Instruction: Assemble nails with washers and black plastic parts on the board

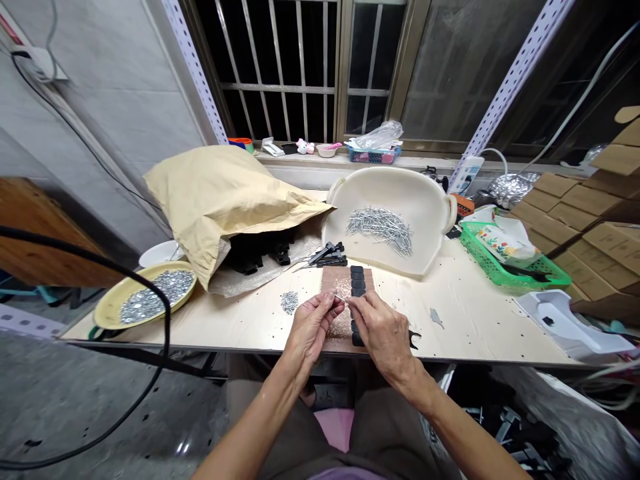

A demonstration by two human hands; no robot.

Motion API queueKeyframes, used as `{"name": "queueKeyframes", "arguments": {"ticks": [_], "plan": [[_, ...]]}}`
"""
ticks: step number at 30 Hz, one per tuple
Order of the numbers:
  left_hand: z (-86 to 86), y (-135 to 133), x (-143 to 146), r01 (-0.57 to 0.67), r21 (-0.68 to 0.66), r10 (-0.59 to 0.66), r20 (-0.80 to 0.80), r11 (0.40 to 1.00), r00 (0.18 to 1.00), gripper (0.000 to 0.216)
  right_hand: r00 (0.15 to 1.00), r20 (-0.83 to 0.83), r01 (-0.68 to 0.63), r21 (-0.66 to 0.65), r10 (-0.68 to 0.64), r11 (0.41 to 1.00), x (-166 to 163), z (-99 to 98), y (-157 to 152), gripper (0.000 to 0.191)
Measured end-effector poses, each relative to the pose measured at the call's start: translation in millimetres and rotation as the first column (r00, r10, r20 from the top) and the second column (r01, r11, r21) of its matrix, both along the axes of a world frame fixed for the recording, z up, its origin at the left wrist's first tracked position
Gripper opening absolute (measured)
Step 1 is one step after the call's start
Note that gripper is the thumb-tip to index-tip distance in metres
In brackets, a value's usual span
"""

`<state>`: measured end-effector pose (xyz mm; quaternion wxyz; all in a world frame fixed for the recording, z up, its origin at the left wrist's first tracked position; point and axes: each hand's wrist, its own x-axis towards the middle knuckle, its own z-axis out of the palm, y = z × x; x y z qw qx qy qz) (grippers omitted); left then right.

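While pinching a slender metallic piece between closed fingertips of left hand and right hand, just above the brown board, keep light and steady, clear of the black blocks lying there.

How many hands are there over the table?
2: the left hand, near the brown pad, and the right hand, beside the row of black pieces. Their fingertips are close together. No other hands show.
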<state>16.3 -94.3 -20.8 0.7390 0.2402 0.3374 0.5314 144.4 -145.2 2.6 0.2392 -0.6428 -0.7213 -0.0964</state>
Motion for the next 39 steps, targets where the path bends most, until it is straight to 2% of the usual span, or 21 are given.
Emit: {"name": "queueKeyframes", "arguments": {"ticks": [6, 10, 14, 16, 18, 21, 23, 25, 27, 32, 36, 39], "plan": [[-2.5, -3.6, -1.1, -0.003, 0.068, 0.009, -0.099, 0.998, 0.995, 0.029, 1.000, 0.029, 0.006, -0.020, -0.005, 1.000, 1.3, 0.4, -3.9, 0.025], [-7.2, 0.0, 3.6, 0.006, 0.059, -0.002, -0.076, 0.998, 0.997, 0.029, 1.000, 0.015, 0.001, -0.027, 0.000, 1.000, 2.6, -4.7, -0.5, 0.028], [-15.8, 13.3, 7.7, -0.016, 0.037, 0.020, -0.105, 0.999, 0.994, 0.024, 0.997, -0.009, 0.079, -0.041, -0.080, 0.996, 10.7, -25.2, 11.5, 0.031], [-21.0, 19.8, 3.2, -0.056, 0.048, 0.064, -0.192, 0.997, 0.979, 0.025, 0.992, -0.007, 0.123, -0.053, -0.124, 0.991, 18.8, -40.2, 15.8, 0.032], [-25.9, 23.1, -7.3, -0.059, 0.121, 0.095, -0.315, 0.991, 0.944, 0.028, 0.989, -0.003, 0.150, -0.068, -0.150, 0.986, 27.3, -54.4, 16.3, 0.032], [-31.6, 21.2, -29.0, 0.043, 0.283, 0.132, -0.570, 0.958, 0.811, 0.030, 0.988, -0.008, 0.155, -0.075, -0.156, 0.985, 36.1, -68.0, 12.0, 0.033], [-34.4, 17.8, -42.8, 0.149, 0.373, 0.187, -0.724, 0.916, 0.664, 0.028, 0.988, -0.015, 0.149, -0.071, -0.151, 0.986, 38.6, -71.7, 8.8, 0.033], [-36.3, 15.5, -54.1, 0.244, 0.439, 0.265, -0.810, 0.865, 0.523, 0.025, 0.988, -0.019, 0.149, -0.066, -0.150, 0.987, 39.7, -73.4, 6.8, 0.033], [-36.7, 15.9, -63.3, 0.289, 0.490, 0.356, -0.840, 0.822, 0.410, 0.024, 0.989, -0.022, 0.142, -0.059, -0.143, 0.988, 40.6, -74.9, 5.9, 0.033], [-34.7, 27.2, -83.5, 0.315, 0.572, 0.550, -0.819, 0.757, 0.167, 0.024, 0.992, -0.022, 0.123, -0.023, -0.124, 0.992, 43.7, -79.8, 4.2, 0.030], [-38.1, 43.0, -91.5, 0.446, 0.521, 0.596, -0.802, 0.728, -0.037, 0.022, 0.993, 0.002, 0.117, -0.006, -0.117, 0.993, 44.7, -82.7, 3.2, 0.029], [-42.0, 58.9, -87.9, 0.490, 0.475, 0.602, -0.788, 0.731, -0.133, 0.023, 0.994, 0.011, 0.110, 0.008, -0.110, 0.994, 44.4, -84.8, 3.6, 0.029]]}}
